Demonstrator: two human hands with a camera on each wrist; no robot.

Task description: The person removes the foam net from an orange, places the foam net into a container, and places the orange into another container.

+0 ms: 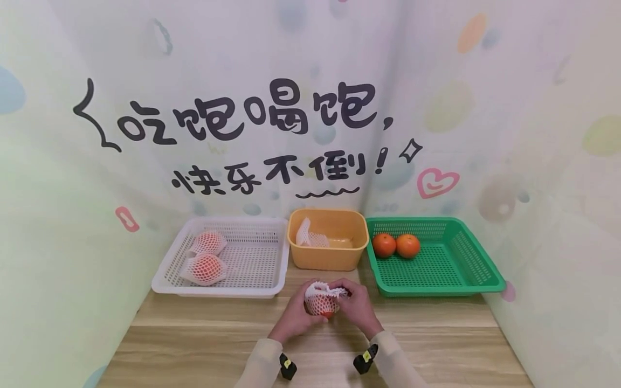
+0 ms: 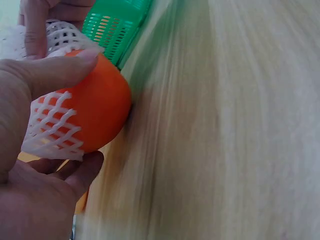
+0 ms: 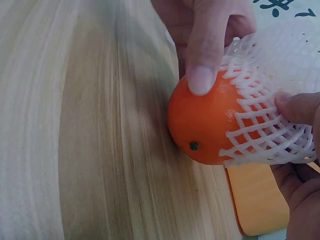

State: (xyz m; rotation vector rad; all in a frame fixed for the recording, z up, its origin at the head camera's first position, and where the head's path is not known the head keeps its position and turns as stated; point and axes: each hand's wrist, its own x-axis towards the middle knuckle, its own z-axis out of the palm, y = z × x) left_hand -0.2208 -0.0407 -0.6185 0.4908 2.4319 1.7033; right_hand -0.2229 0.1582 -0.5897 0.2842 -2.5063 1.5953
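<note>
Clock positions in the head view, the held orange being the dial's centre.

Item: one orange (image 2: 107, 107), glossy, with a small green stem end, located between the two hands, close over the tabletop. Part of its skin is bare; the rest sits inside a white foam net (image 1: 317, 303). Whether it touches the table cannot be told.

Item: left hand (image 1: 294, 315), at 8 o'clock. Fingers curled about orange and net, thumb pressed on the bare skin; grip clamped.

Item: right hand (image 1: 359, 306), at 3 o'clock. Thumb and fingers pinched together on the net's edge.

Item: white perforated basket (image 1: 218, 291), at 10 o'clock. Holds two net-wrapped fruits (image 1: 207, 268), reddish through the mesh, at its 9 o'clock side.

Item: yellow-orange plastic bin (image 1: 326, 260), at 12 o'clock. Holds loose foam netting (image 1: 304, 233) at its 9 o'clock side.

Item: green perforated basket (image 1: 436, 291), toward 2 o'clock. Holds two unwrapped oranges (image 1: 408, 246), side by side, at its own 10 o'clock.

Item: tabletop (image 1: 436, 334), light wood grain, beneath all containers.

Item: pale backdrop (image 1: 485, 108), beyond the bin at 12 o'clock; black Chinese lettering (image 1: 288, 110), a pink heart outline (image 1: 420, 186) at 1 o'clock.

Item: two cream sleeves (image 1: 266, 358), at 7 and 5 o'clock, each with a black wrist device (image 1: 288, 367).
</note>
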